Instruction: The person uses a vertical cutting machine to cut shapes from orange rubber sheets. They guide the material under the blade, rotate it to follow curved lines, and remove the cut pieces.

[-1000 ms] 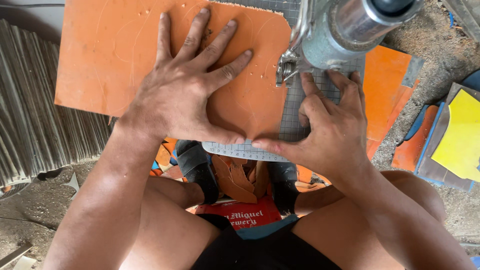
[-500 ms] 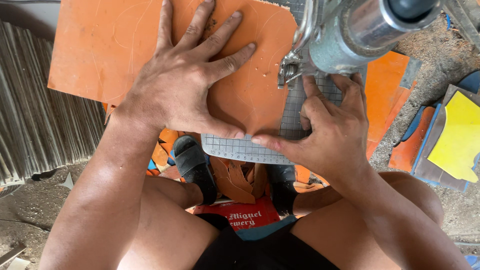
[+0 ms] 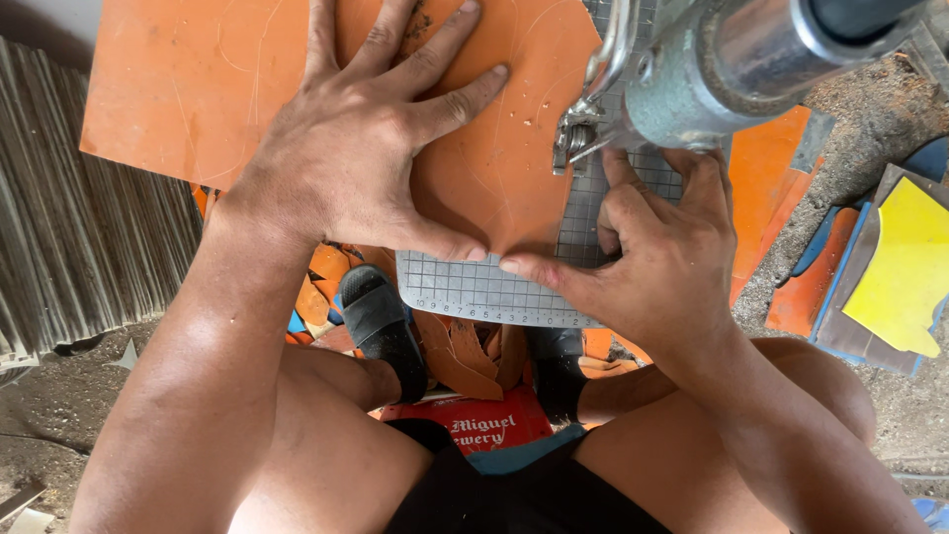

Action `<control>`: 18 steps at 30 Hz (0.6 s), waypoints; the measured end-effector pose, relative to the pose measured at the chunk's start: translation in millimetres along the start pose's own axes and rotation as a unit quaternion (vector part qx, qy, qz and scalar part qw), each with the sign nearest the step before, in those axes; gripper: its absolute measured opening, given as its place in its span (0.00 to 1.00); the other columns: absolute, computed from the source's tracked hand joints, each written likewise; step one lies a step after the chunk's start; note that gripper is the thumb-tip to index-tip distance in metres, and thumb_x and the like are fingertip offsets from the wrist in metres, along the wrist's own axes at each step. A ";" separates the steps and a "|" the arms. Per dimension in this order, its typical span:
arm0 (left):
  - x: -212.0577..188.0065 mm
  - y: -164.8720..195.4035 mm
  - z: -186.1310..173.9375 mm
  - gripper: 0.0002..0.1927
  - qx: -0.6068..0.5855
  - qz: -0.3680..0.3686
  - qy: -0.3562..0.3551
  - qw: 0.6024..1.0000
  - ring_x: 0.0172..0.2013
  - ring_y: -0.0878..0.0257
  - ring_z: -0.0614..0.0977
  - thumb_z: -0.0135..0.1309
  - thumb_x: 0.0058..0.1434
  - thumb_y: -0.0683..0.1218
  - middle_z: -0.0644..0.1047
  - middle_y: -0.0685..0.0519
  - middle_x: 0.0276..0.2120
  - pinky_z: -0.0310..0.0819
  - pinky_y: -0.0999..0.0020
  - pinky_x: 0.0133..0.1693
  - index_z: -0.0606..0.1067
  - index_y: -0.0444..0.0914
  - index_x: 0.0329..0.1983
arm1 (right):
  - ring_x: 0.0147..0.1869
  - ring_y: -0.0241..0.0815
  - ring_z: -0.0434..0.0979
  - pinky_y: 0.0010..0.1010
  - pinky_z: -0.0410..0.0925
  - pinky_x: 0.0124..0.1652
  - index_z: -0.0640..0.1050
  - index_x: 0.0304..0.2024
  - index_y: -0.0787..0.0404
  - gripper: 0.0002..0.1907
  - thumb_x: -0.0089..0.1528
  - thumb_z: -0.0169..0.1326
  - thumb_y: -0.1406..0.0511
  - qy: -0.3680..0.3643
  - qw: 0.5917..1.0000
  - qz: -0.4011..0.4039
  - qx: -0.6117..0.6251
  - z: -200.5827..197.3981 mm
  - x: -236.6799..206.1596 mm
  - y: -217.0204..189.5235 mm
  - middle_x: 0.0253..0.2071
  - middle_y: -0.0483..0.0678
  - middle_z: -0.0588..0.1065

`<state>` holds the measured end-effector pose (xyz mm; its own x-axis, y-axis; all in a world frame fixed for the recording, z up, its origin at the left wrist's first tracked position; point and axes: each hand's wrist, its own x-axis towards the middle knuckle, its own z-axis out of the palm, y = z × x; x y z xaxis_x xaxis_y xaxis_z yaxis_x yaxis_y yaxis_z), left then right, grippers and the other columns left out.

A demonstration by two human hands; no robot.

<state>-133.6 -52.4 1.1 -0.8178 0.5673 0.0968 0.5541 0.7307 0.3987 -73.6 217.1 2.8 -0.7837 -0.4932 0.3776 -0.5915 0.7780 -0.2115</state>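
Orange sheet (image 3: 514, 158), flat, scratched, pointed edge, under left hand (image 3: 356, 158)

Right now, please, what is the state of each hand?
Left hand: open, fingers spread, pressing flat on the orange sheet.
Right hand: fingers partly curled, thumb at the sheet's edge, resting on the gridded plate.

The orange sheet (image 3: 198, 89) runs off the top edge — its middle hidden under the left hand (image 3: 346, 168).

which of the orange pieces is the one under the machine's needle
The big orange sheet on the gridded plate, pressed flat by the left hand and pinched by the right hand. The other orange scraps lie on the floor below.
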 end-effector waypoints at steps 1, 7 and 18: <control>0.7 -0.2 -0.1 0.65 0.000 -0.002 0.001 1.000 0.73 0.41 0.49 0.68 0.26 0.78 0.57 0.46 0.74 0.24 0.24 0.65 0.68 0.48 0.70 | 0.62 0.62 0.72 0.52 0.70 0.58 0.77 0.57 0.82 0.53 0.53 0.69 0.40 -0.001 1.000 -0.001 -0.002 0.1 0.2 0.0 0.19 0.43 0.70; 1.2 -1.6 -4.0 0.65 -0.002 -0.006 -0.009 1.000 0.73 0.40 0.52 0.70 0.26 0.74 0.58 0.46 0.74 0.27 0.22 0.65 0.68 0.48 0.71 | 0.58 0.59 0.73 0.48 0.71 0.53 0.78 0.56 0.80 0.51 0.55 0.72 0.39 0.010 1.000 -0.004 -0.004 1.1 0.4 1.4 0.18 0.42 0.66; 3.8 -7.7 -3.0 0.67 0.005 0.012 0.015 1.000 0.70 0.35 0.58 0.71 0.27 0.75 0.62 0.42 0.72 0.31 0.22 0.64 0.68 0.44 0.71 | 0.32 0.46 0.64 0.39 0.64 0.38 0.80 0.48 0.78 0.49 0.51 0.70 0.38 0.025 1.000 -0.007 -0.015 3.9 5.4 4.9 0.17 0.41 0.66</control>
<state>-141.4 -57.1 1.1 -0.8083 0.5735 0.1332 0.5751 0.7208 0.3869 -81.5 216.7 0.3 -0.7649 -0.4846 0.4243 -0.5954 0.7833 -0.1786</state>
